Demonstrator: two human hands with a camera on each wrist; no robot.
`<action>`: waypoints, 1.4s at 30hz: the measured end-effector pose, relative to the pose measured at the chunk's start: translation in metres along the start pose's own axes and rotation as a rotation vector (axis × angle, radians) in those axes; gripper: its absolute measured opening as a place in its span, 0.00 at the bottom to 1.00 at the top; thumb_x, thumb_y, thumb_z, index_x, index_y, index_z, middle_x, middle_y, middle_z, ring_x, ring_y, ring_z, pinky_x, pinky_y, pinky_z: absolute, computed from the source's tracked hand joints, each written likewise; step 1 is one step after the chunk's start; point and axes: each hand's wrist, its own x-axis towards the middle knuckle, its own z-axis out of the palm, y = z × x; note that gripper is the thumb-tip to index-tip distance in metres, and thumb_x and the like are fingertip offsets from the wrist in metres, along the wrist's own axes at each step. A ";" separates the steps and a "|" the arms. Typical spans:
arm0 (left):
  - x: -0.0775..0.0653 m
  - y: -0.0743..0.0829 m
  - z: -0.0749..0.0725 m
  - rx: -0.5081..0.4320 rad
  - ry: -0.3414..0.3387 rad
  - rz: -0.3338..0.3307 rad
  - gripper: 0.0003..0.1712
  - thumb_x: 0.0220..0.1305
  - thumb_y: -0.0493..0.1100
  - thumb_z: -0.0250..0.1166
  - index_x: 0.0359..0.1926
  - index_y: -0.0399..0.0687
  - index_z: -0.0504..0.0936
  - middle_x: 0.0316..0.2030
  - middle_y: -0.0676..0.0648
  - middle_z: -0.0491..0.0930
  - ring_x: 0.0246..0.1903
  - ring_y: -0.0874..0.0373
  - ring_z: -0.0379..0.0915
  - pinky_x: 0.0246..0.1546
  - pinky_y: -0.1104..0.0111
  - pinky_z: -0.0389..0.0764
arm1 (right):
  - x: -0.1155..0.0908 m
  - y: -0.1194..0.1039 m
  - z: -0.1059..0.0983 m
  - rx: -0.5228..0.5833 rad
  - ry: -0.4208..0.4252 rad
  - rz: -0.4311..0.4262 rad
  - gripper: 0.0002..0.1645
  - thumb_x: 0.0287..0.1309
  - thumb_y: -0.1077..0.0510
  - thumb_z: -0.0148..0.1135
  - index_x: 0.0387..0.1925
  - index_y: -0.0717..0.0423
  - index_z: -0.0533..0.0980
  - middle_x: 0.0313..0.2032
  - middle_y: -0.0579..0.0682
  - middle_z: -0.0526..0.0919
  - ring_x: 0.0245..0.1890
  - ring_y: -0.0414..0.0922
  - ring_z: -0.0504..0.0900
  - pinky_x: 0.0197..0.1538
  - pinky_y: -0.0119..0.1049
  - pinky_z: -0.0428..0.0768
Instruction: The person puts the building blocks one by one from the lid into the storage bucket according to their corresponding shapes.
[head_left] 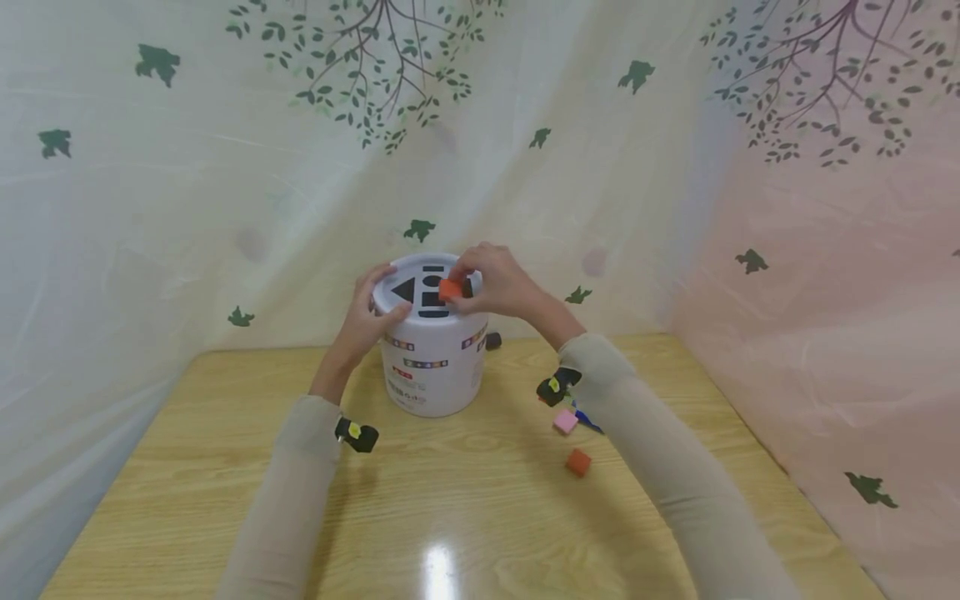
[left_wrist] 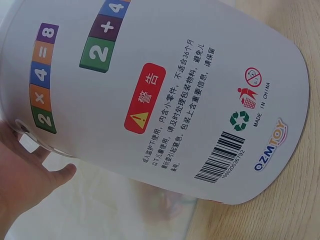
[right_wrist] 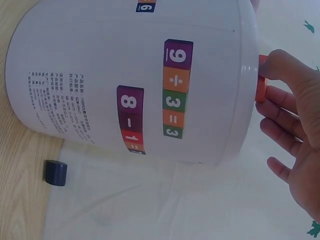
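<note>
A white shape-sorter bucket (head_left: 432, 375) stands upright on the table, printed with coloured number tiles. Its white lid (head_left: 390, 282) has dark cut-outs: a triangle, a round one, a square and narrow slots. My left hand (head_left: 366, 312) grips the bucket's rim on the left side, thumb at the front edge of the lid. With thumb and fingers, my right hand (head_left: 495, 279) pinches an orange-red block (head_left: 450, 290) over the lid, beside the square cut-out. In the right wrist view, the block (right_wrist: 261, 82) shows at the lid's edge, partly hidden.
On the table (head_left: 465, 500) to the right lie a pink block (head_left: 566, 422), another orange-red block (head_left: 578, 462) and a blue piece (head_left: 587, 419) partly covered by my right sleeve. A dark rounded block (right_wrist: 55, 173) sits behind the bucket. A patterned curtain (head_left: 300, 208) hangs behind.
</note>
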 end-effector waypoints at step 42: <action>0.000 0.004 -0.002 0.032 -0.024 0.008 0.45 0.66 0.46 0.65 0.79 0.53 0.54 0.80 0.44 0.44 0.79 0.42 0.43 0.79 0.40 0.49 | 0.016 -0.005 0.028 -0.071 0.022 -0.069 0.17 0.58 0.52 0.71 0.47 0.55 0.85 0.45 0.51 0.85 0.50 0.47 0.75 0.61 0.45 0.72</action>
